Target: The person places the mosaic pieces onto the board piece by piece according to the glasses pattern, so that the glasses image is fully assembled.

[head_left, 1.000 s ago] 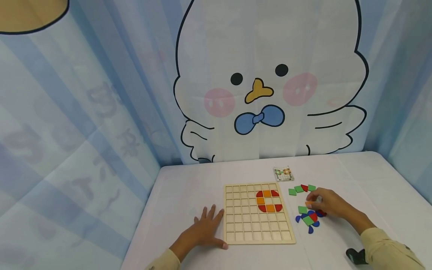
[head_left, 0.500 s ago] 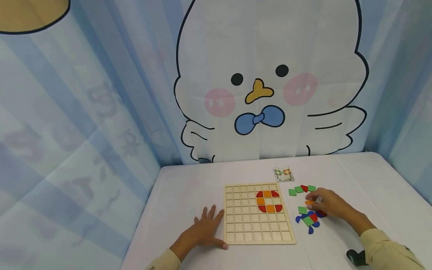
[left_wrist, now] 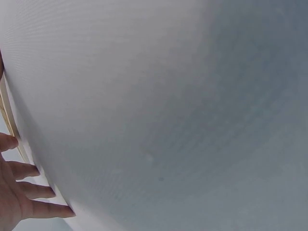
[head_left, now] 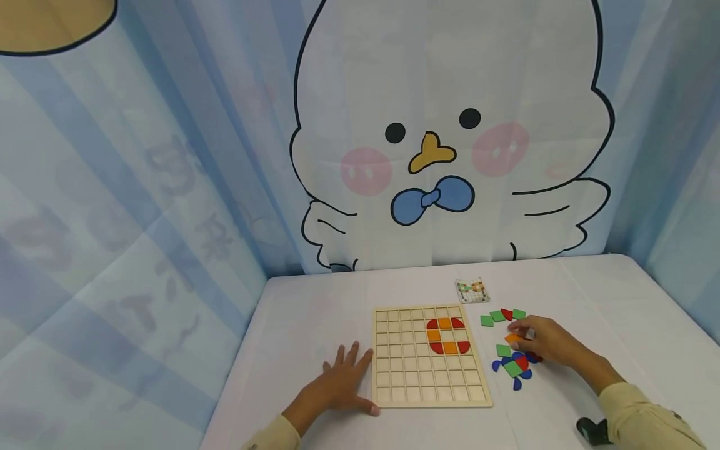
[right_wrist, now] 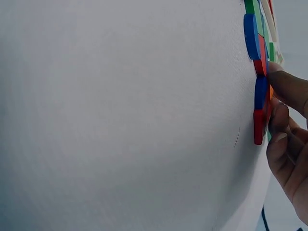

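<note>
My right hand (head_left: pixel 542 339) pinches an orange square tile (head_left: pixel 513 338) between thumb and fingertips, low over the loose tiles at the right. In the right wrist view only a sliver of that orange tile shows between the fingers. My left hand (head_left: pixel 342 381) lies with fingers spread on the table, its fingertips and thumb at the left edge of a wooden grid board (head_left: pixel 402 378). Red rounded tiles (head_left: pixel 437 347) and orange square tiles (head_left: pixel 435 335) form a C shape in the board's upper right cells.
A small pattern card (head_left: pixel 472 290) lies behind the board. Green tiles (head_left: pixel 487 320) and a red tile (head_left: pixel 507 314) form a row right of it. Nearer me, blue tiles (head_left: pixel 517 384), green and red ones lie in a cluster. A dark object (head_left: pixel 593 431) sits by the right sleeve.
My right hand has shifted slightly left, and the orange tile has turned so that more of its face shows. The left hand has stayed in place.
</note>
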A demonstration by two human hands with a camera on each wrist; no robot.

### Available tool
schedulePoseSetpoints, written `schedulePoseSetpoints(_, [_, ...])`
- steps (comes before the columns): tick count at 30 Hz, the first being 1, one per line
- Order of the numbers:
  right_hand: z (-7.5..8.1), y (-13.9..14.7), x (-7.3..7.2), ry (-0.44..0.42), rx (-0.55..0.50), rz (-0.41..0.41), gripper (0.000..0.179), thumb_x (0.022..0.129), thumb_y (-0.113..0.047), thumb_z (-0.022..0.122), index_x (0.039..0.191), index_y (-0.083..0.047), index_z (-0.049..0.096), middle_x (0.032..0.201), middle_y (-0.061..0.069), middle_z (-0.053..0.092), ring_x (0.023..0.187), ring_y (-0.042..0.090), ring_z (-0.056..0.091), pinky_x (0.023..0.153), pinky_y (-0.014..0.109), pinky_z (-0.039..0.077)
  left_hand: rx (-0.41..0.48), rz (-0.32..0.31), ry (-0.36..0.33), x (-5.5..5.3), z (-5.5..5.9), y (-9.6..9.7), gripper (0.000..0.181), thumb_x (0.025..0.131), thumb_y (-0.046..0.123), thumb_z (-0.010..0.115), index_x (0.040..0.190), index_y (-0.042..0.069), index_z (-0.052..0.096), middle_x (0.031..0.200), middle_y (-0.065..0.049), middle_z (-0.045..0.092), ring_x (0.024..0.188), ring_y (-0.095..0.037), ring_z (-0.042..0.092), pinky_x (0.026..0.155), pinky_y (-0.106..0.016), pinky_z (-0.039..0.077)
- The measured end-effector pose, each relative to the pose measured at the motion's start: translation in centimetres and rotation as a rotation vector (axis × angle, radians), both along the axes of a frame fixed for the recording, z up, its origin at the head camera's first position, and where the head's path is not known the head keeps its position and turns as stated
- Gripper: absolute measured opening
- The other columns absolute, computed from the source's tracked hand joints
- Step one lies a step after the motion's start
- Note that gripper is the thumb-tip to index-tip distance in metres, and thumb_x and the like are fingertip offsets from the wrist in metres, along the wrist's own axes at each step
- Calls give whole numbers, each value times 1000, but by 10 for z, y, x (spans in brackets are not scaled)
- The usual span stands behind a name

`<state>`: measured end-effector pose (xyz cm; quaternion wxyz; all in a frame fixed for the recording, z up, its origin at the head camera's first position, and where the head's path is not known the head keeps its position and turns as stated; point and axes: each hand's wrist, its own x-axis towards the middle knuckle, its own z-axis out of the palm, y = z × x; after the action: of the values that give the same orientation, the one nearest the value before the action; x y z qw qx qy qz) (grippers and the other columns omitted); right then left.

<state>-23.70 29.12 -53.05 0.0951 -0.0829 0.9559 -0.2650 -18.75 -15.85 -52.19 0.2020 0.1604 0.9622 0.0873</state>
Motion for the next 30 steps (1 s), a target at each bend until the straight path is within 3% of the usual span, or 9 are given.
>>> schedulePoseSetpoints(8, [-1,0,2,16,-7,14,31,86,-23,80,112,-8,71,94,2,62,80,16,50,64,24,46,5,7,-13,2,6,1,116,67,71,78,159,21,30,167,-20,18,149,-54,16,105,-78,28])
schedulePoseSetpoints(16, [0,0,3,-1,-25,-7,40,86,-22,79,118,-2,69,95,4,61,79,16,50,63,24,47,-6,7,-8,1,6,1,117,66,72,78,159,21,30,167,-19,19,149,-54,17,105,-78,29])
schedulePoseSetpoints(30, [2,-3,3,9,-26,-2,31,85,-22,80,109,-6,68,96,3,64,78,16,52,66,25,50,-8,2,-8,2,8,2,117,66,73,77,159,20,30,166,-20,19,149,-54,17,105,-78,29])
